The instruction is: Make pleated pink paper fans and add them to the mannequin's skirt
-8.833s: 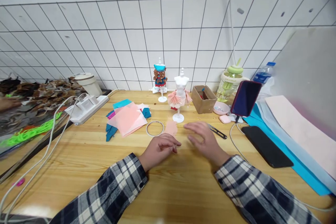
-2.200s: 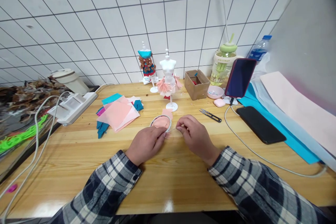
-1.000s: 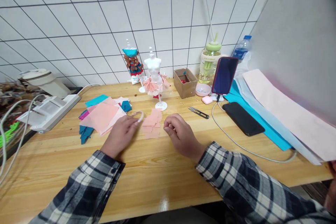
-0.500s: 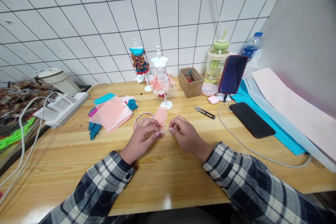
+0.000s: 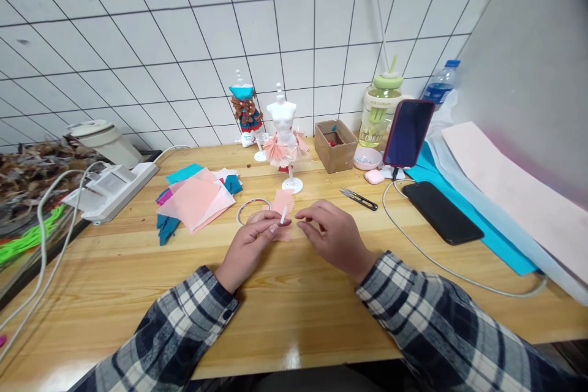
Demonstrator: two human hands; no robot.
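My left hand (image 5: 250, 242) pinches a small white strip (image 5: 283, 215) that sticks up from its fingertips. Just to the right, my right hand (image 5: 333, 237) has its thumb and forefinger apart, with nothing visible between them. A pink frilled paper piece (image 5: 283, 200) lies on the table behind and under the left fingertips. Beside it is a roll of clear or white tape (image 5: 242, 206), partly hidden by my left hand. Beyond them stands a small white mannequin (image 5: 282, 116) with a pink pleated paper skirt (image 5: 278, 152) around its hips.
Pink and blue paper sheets (image 5: 197, 199) lie left of my hands. Small snips (image 5: 359, 199), a black phone (image 5: 441, 212), a cardboard box (image 5: 335, 156) and a white cable (image 5: 427, 254) are on the right. A power strip (image 5: 117, 193) sits at left; a dressed mannequin (image 5: 247, 111) stands behind.
The white strip, earlier stretched between both hands, now points upward from my left fingers. My right thumb and forefinger have opened and let go of it.
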